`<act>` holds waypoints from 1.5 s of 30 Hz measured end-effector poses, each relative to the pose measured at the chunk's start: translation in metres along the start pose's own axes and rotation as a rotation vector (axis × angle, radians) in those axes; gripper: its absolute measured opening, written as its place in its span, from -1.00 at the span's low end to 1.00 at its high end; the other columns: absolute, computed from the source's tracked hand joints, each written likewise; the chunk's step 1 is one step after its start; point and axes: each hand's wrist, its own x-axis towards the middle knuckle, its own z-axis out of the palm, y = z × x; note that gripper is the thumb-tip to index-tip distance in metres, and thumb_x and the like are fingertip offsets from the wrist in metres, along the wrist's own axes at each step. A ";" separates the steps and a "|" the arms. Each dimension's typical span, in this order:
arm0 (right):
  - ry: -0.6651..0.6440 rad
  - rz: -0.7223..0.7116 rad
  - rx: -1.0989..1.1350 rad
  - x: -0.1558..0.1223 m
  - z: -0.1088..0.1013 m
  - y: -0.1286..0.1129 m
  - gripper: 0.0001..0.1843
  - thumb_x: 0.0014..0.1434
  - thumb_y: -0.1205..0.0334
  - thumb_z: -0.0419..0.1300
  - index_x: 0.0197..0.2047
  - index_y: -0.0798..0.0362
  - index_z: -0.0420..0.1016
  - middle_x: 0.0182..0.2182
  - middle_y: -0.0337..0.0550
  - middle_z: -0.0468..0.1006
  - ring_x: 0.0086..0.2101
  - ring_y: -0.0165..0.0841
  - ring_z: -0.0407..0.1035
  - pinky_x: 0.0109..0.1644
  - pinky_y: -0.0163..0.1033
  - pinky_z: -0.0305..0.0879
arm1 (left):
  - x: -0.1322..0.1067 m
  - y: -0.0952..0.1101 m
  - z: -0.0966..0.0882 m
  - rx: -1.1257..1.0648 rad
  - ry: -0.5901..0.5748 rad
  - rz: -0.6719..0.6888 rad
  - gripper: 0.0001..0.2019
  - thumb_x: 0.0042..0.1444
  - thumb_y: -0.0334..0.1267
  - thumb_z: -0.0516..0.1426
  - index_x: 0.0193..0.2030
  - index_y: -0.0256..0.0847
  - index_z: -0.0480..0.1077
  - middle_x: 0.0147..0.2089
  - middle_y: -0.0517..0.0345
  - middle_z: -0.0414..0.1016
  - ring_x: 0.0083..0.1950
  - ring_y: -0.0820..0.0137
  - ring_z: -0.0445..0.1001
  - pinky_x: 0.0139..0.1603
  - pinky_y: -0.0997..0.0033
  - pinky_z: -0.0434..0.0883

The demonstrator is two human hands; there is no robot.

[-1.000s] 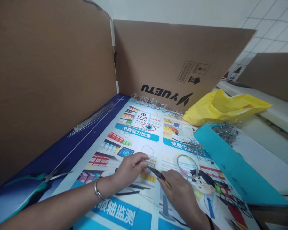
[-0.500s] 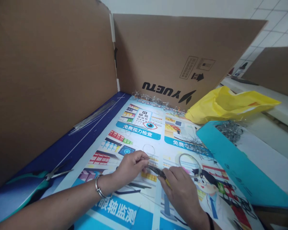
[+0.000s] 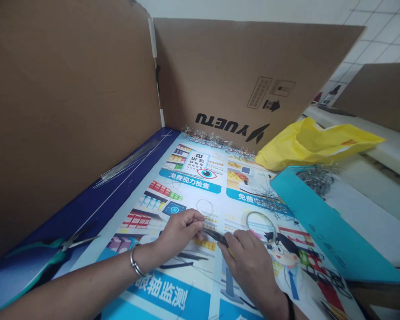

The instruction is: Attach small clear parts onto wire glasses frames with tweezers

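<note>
My left hand (image 3: 178, 231) pinches one end of a thin wire piece over the printed poster (image 3: 186, 186); a silver bangle sits on that wrist. My right hand (image 3: 250, 266) is closed round small dark pliers (image 3: 216, 237), whose tip meets the left fingertips. Just beyond the left fingers lies a small wire ring (image 3: 205, 207). Right of the pliers tip a larger wire ring (image 3: 262, 226) rests on the poster.
Cardboard walls (image 3: 70, 102) enclose the left and back. Straight wires (image 3: 126, 162) lie along the left wall, teal-handled scissors (image 3: 53, 246) at near left. Wire bits (image 3: 216, 140) line the back wall. A yellow bag (image 3: 316, 142) and a teal sheet (image 3: 320, 226) with wire scraps (image 3: 315, 178) are right.
Both hands have drawn slightly closer together at the pliers tip and slid a little toward me; the view has shifted slightly.
</note>
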 end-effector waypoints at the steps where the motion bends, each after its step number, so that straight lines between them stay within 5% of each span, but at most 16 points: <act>1: -0.005 0.000 -0.006 -0.001 0.000 0.000 -0.78 0.24 0.16 0.03 -0.34 0.04 0.42 -0.48 -0.15 0.33 -0.39 -0.30 0.22 -0.22 -0.19 0.10 | 0.000 0.001 0.000 -0.019 0.003 -0.009 -0.88 0.08 -0.25 0.09 -0.30 -0.25 0.36 -0.55 0.25 0.45 -0.50 0.48 0.45 -0.41 0.50 0.39; 13: -0.013 -0.053 -0.048 0.000 0.000 0.004 -0.81 0.24 0.17 0.04 -0.33 0.04 0.41 -0.49 -0.16 0.33 -0.41 -0.31 0.20 -0.26 -0.19 0.07 | -0.001 0.001 0.001 -0.114 -0.016 -0.077 -0.82 0.08 -0.19 0.10 -0.30 -0.29 0.36 -0.52 0.21 0.43 -0.53 0.49 0.44 -0.46 0.50 0.38; 31: 0.025 -0.133 -0.075 0.000 -0.001 0.001 -0.85 0.22 0.22 0.08 -0.26 0.08 0.43 -0.48 -0.14 0.37 -0.42 -0.30 0.20 -0.30 -0.16 0.06 | -0.001 0.004 -0.002 0.137 -0.003 -0.048 -0.75 0.15 -0.17 0.02 -0.46 -0.25 0.33 -0.57 0.26 0.36 -0.59 0.52 0.36 -0.53 0.56 0.32; 39: 0.129 -0.101 0.176 -0.016 0.002 0.019 -0.86 0.20 0.20 0.10 -0.20 0.07 0.37 -0.38 -0.08 0.44 -0.33 -0.25 0.32 -0.17 -0.12 0.22 | -0.005 0.002 -0.003 0.568 -0.048 0.179 -0.77 0.18 -0.28 0.00 -0.44 -0.22 0.40 -0.48 0.24 0.47 -0.41 0.46 0.43 -0.42 0.56 0.28; 45: 0.159 0.046 0.325 -0.025 0.014 0.026 -0.79 0.18 0.13 0.12 -0.14 0.03 0.35 -0.28 -0.06 0.48 -0.23 -0.21 0.39 -0.15 -0.14 0.32 | -0.013 0.001 -0.001 0.792 -0.277 0.411 -0.78 0.23 -0.27 -0.05 -0.19 -0.16 0.42 -0.20 0.15 0.56 -0.19 0.35 0.51 -0.25 0.47 0.35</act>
